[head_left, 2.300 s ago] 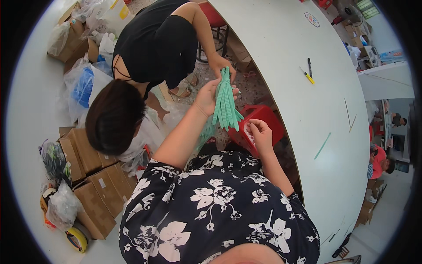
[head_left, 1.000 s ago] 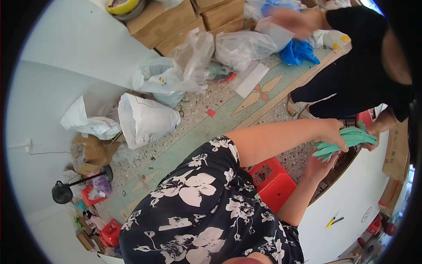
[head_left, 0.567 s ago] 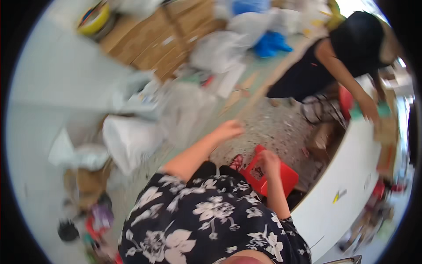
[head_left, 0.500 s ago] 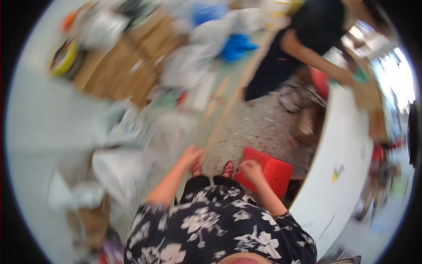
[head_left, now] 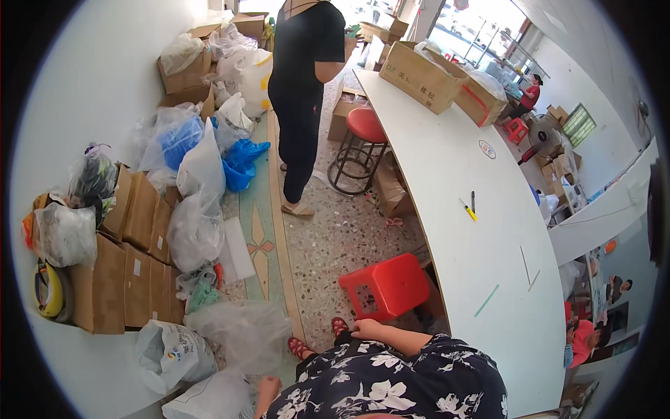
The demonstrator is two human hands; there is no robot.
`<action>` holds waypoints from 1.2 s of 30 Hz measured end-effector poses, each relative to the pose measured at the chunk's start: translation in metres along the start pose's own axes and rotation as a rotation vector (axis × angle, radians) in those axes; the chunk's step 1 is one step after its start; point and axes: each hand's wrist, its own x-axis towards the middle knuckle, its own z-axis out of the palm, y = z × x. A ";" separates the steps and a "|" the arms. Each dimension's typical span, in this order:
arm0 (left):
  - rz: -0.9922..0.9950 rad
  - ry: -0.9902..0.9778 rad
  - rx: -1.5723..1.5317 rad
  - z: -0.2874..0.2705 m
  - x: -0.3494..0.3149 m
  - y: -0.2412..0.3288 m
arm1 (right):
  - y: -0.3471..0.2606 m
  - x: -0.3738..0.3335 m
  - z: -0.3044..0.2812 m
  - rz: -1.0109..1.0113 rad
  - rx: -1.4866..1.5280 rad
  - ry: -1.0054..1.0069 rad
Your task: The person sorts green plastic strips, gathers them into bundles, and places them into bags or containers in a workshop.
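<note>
My right hand [head_left: 366, 329] is in front of my dark trousers, just before the red plastic stool [head_left: 391, 283]. Its fingers are curled in and nothing shows in them. Low at my left side hangs my left hand [head_left: 269, 386], close to a white plastic sack [head_left: 213, 399]; its fingers are mostly turned from view. A crumpled clear plastic bag [head_left: 241, 332] lies on the floor ahead of that hand. Neither hand touches the long white table [head_left: 447, 160] on my right.
Cardboard boxes [head_left: 143, 279] and bagged goods line the left wall. Ahead in the aisle stands a person in dark clothes [head_left: 303, 91], beside a round red-topped stool [head_left: 366, 126]. On the table are a cardboard carton [head_left: 424, 77], a yellow-handled cutter [head_left: 468, 211] and a green strip [head_left: 486, 300].
My view has lifted and turned, and is sharper. Both my hands are lower in it, the left one down by my side. The other person, earlier bent over with an arm at the table, now stands upright.
</note>
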 end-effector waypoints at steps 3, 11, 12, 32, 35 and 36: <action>-0.014 0.057 -0.372 0.004 0.008 0.019 | 0.003 0.003 -0.008 -0.042 0.038 0.021; 0.179 0.076 0.393 0.025 0.017 0.017 | 0.069 0.039 -0.050 -0.057 0.244 0.276; 0.204 0.061 0.437 0.026 0.021 0.010 | 0.064 0.026 -0.064 -0.037 0.305 0.321; -0.086 0.273 0.111 0.024 0.027 -0.008 | 0.141 0.001 0.034 0.191 -0.018 -0.028; -0.071 0.232 0.035 0.004 0.027 -0.032 | 0.127 0.030 0.045 0.180 0.015 -0.094; -0.082 0.135 0.147 -0.020 0.031 -0.040 | 0.087 0.035 0.051 0.156 -0.051 -0.042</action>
